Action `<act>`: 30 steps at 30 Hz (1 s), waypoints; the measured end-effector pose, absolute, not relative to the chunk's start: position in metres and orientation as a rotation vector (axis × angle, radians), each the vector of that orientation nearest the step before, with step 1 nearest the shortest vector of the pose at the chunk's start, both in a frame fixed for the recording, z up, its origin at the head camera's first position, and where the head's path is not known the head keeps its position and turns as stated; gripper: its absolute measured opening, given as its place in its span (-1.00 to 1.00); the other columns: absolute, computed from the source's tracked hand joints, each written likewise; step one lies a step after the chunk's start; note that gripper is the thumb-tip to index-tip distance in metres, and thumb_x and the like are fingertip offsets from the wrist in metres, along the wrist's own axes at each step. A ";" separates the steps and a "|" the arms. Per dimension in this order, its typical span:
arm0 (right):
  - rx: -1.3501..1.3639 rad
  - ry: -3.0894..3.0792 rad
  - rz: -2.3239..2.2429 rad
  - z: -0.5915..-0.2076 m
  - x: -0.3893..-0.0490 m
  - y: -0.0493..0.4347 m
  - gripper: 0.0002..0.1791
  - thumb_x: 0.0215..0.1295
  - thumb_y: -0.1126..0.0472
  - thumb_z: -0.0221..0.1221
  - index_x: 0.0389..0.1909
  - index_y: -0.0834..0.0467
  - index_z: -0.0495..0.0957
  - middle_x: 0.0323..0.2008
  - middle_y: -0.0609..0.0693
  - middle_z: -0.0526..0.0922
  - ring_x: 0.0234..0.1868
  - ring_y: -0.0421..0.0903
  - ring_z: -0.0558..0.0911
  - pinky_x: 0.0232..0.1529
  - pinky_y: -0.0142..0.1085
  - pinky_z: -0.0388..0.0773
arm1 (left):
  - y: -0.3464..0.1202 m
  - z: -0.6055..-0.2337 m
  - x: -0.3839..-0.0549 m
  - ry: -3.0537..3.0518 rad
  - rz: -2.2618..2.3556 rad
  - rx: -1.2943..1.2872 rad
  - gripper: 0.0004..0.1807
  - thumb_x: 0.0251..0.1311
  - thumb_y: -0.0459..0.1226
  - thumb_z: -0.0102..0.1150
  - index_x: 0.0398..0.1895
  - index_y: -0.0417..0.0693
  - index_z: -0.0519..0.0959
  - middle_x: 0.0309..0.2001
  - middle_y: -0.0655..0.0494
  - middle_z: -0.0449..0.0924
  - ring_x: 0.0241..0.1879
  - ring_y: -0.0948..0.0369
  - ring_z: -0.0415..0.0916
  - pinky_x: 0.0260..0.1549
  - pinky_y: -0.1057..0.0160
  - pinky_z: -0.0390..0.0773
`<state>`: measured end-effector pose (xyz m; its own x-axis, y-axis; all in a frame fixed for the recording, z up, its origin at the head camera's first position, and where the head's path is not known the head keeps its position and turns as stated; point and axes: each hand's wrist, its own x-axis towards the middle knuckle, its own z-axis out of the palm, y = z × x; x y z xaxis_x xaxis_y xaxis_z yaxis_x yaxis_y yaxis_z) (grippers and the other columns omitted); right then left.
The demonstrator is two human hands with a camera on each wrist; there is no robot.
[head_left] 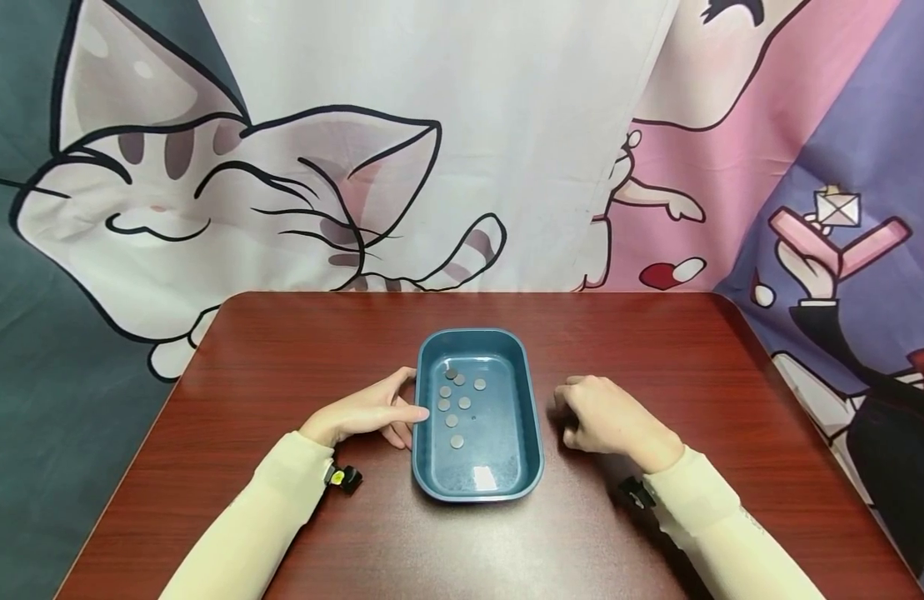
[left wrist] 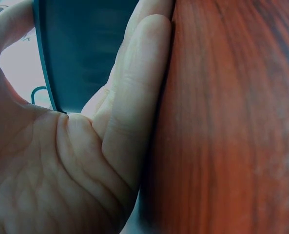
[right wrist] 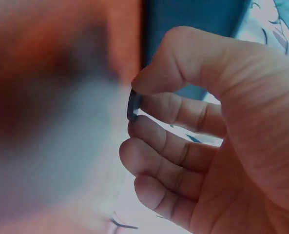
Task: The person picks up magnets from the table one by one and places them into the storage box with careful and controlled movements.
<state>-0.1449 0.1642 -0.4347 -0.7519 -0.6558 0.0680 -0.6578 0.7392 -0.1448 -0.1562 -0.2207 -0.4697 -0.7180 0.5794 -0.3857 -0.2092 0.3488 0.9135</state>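
Note:
A blue rectangular tray sits on the table with several coins lying flat inside, mostly in its left half. My left hand grips the tray's left side, the thumb over the rim and the other fingers down along the outer wall. In the left wrist view the left hand's fingers lie low beside the tray wall, close to the tabletop. To the right of the tray, my right hand is raised slightly with curled fingers. In the right wrist view it pinches a coin, seen nearly edge-on, between thumb and fingertips.
The brown wooden table extends around the tray on every side. Behind it hangs a curtain printed with cartoon figures. A small dark camera is strapped to the left wrist, another to the right.

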 end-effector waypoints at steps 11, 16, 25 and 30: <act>1.098 -2.808 0.334 -0.387 -0.164 0.148 -0.79 -0.15 0.27 0.36 -0.58 0.02 0.48 -0.56 -0.17 0.41 -0.54 -0.24 0.38 -0.51 -0.35 0.36 | -0.224 -0.470 -0.156 1.926 1.431 0.316 -0.22 0.42 -0.13 0.25 0.53 -0.07 0.06 -0.26 -0.15 0.78 -0.38 -0.07 0.78 -0.31 0.00 0.80; 1.124 -2.770 0.363 -0.372 -0.171 0.129 -0.81 -0.12 0.27 0.34 -0.57 0.03 0.48 -0.57 -0.16 0.42 -0.53 -0.24 0.39 -0.51 -0.36 0.36 | -0.224 -0.470 -0.155 1.930 1.428 0.313 -0.22 0.42 -0.13 0.25 0.53 -0.07 0.05 -0.26 -0.15 0.78 -0.37 -0.06 0.78 -0.32 0.01 0.79; 1.171 -2.829 0.441 -0.357 -0.185 0.084 -0.86 -0.03 0.24 0.35 -0.49 0.05 0.55 -0.50 -0.12 0.48 -0.45 -0.18 0.45 -0.42 -0.32 0.43 | -0.220 -0.471 -0.156 1.921 1.431 0.318 -0.22 0.42 -0.14 0.24 0.53 -0.09 0.05 -0.27 -0.14 0.79 -0.38 -0.06 0.78 -0.31 0.02 0.80; 1.224 -2.870 0.447 -0.365 -0.200 0.058 -0.87 0.00 0.20 0.36 -0.42 0.06 0.61 -0.47 -0.10 0.53 -0.42 -0.16 0.49 -0.40 -0.31 0.47 | -0.220 -0.470 -0.156 1.914 1.436 0.318 -0.24 0.43 -0.14 0.23 0.51 -0.09 0.05 -0.27 -0.15 0.79 -0.38 -0.06 0.78 -0.32 0.02 0.80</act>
